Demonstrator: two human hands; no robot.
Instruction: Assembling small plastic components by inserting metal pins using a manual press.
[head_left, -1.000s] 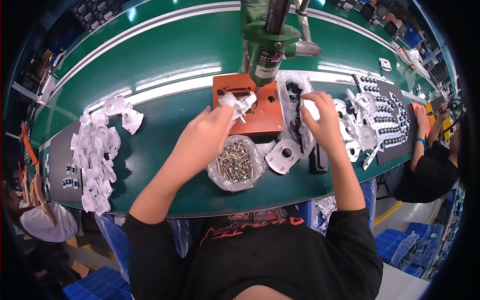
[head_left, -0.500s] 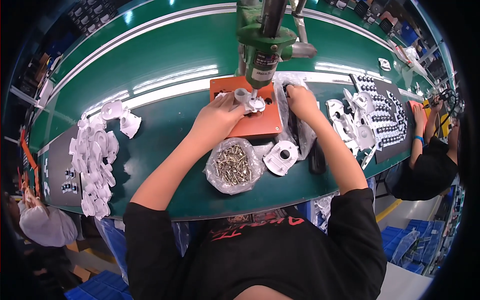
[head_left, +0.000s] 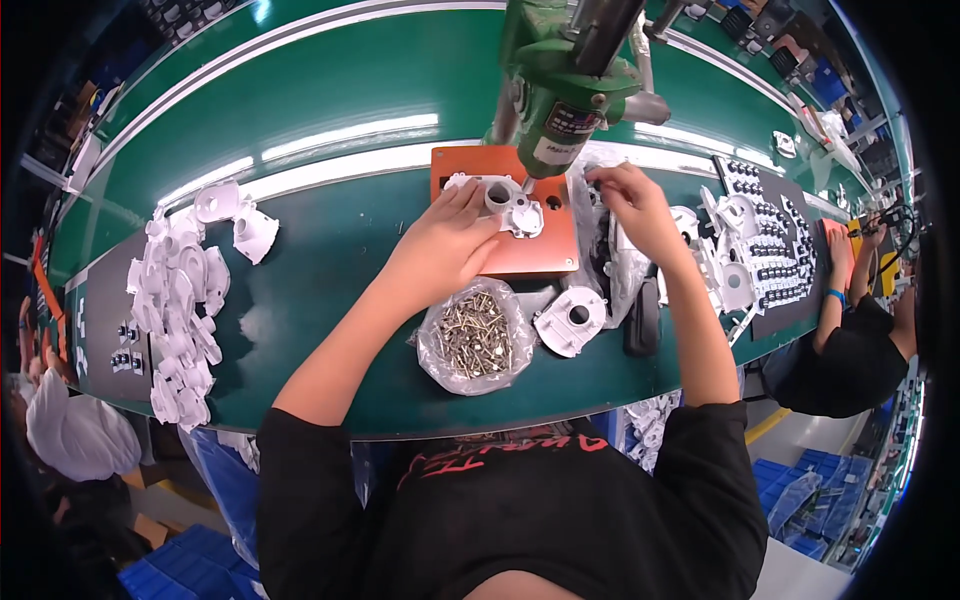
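Note:
My left hand (head_left: 445, 245) holds a white plastic housing (head_left: 522, 218) on an orange plate (head_left: 530, 261), its fingers over the left side and its thumb near the plate. The tip of a green screwdriving machine (head_left: 560, 115) points down at the housing. To the right, my right hand (head_left: 635, 205) is bent over a clear plastic bag (head_left: 628, 275) with dark things in it. Its fingertips are drawn together at the bag's far end; what they grip is too small to make out. A clear bag of screws (head_left: 472, 335) lies near the plate, beside another white housing (head_left: 570, 322).
White housings are heaped at the left (head_left: 180, 300) and right (head_left: 735, 285). Rows of small black-and-white parts (head_left: 780, 245) lie on a dark board. A black oblong object (head_left: 642, 318) lies near my right forearm. A co-worker's arm (head_left: 835, 285) is at the far right.
The view has shifted a little. My left thumb has moved back from the housing's front. My right hand has turned and its fingers have loosened somewhat over the bag.

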